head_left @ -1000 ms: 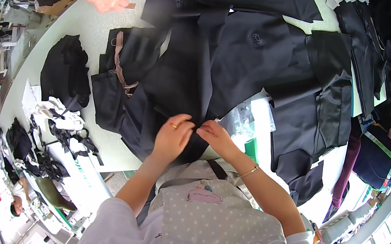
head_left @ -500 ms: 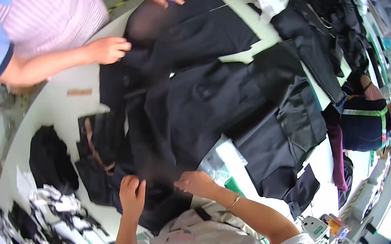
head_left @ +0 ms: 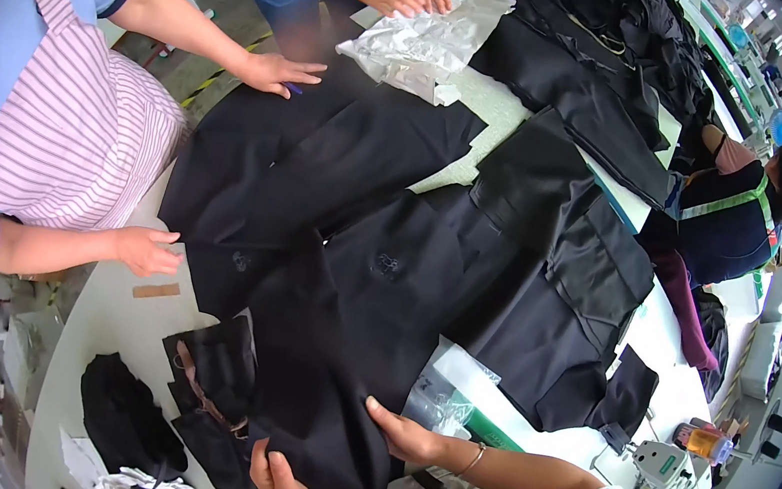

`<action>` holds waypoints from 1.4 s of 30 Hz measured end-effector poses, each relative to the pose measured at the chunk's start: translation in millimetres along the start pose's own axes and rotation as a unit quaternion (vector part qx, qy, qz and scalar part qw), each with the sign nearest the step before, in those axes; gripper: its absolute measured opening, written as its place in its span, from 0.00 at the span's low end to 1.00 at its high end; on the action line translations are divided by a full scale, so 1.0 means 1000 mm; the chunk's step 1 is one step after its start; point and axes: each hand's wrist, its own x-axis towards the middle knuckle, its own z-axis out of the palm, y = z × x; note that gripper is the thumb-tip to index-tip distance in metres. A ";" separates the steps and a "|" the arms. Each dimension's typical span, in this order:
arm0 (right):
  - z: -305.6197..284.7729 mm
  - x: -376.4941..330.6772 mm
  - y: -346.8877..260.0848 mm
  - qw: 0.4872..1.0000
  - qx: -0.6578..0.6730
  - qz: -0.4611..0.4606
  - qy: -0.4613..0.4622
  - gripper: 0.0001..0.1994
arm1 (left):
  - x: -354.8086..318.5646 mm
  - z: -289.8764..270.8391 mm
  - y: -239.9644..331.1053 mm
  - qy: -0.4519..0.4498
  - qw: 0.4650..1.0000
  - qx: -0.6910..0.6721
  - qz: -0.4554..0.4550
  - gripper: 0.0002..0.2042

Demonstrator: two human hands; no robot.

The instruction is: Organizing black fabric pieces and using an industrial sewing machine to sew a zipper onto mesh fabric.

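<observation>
A large black fabric piece (head_left: 337, 338) with a small embroidered mark lies spread on the table in front of me and hangs toward my body. My right hand (head_left: 403, 436) grips its near edge, thumb on top and the other fingers hidden beneath. At the near left edge, my left hand (head_left: 284, 484) is closed on the same cloth, its fingers partly hidden. Beyond it lies another black fabric piece (head_left: 239, 181). Small black pieces with a brownish strip (head_left: 202, 393) are left of my cloth.
Across the table, a co-worker's hands (head_left: 280, 74) are over the far cloth; another person handles a crinkled plastic sheet (head_left: 426, 42). Black cloth heaps (head_left: 123, 417) and white scraps (head_left: 142, 488) lie left. Right are a clear plastic bag (head_left: 439, 398) and a sewing machine (head_left: 669, 479).
Both my hands have moved down toward me, gripping the cloth's near edge. The co-worker's hands have shifted down and left. The plastic sheet has moved left, with another person's hands on it.
</observation>
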 end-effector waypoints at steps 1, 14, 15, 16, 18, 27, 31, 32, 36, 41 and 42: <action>-0.003 -0.003 -0.008 0.997 0.032 0.067 -0.018 0.35 | 0.003 -0.001 0.000 0.020 0.999 0.018 -0.041 0.15; -0.021 -0.011 -0.049 0.801 -0.538 -0.246 0.087 0.07 | 0.065 0.003 -0.016 -0.604 0.742 0.289 0.028 0.08; -0.023 -0.007 -0.043 0.856 -0.487 -0.162 0.067 0.13 | 0.072 0.016 -0.010 -0.586 0.747 0.309 0.059 0.08; -0.030 -0.004 -0.031 0.856 -0.486 -0.162 0.072 0.13 | 0.078 0.027 -0.004 -0.588 0.736 0.327 0.070 0.08; -0.042 0.000 -0.005 0.805 -0.543 -0.200 0.134 0.20 | 0.092 0.043 0.000 -0.625 0.708 0.317 0.093 0.07; -0.067 0.009 -0.010 0.935 -0.322 0.021 0.144 0.25 | 0.094 0.035 0.019 -0.599 0.799 0.003 0.054 0.04; -0.039 0.003 -0.033 0.993 -0.063 -0.024 0.096 0.25 | 0.081 0.027 0.024 -0.575 0.815 -0.070 -0.009 0.04; -0.036 0.001 -0.039 0.993 -0.068 -0.016 0.092 0.25 | 0.079 0.026 0.023 -0.563 0.820 -0.099 -0.028 0.03; -0.022 -0.008 -0.061 0.949 -0.281 -0.093 0.106 0.16 | 0.071 0.010 -0.001 -0.596 0.799 -0.061 -0.059 0.06; -0.024 -0.018 -0.056 0.781 -0.591 -0.179 0.097 0.21 | 0.054 0.005 -0.016 -0.642 0.762 -0.061 -0.066 0.13; -0.032 -0.021 -0.052 0.760 -0.633 -0.112 0.093 0.22 | 0.054 0.006 -0.016 -0.657 0.748 -0.058 -0.074 0.12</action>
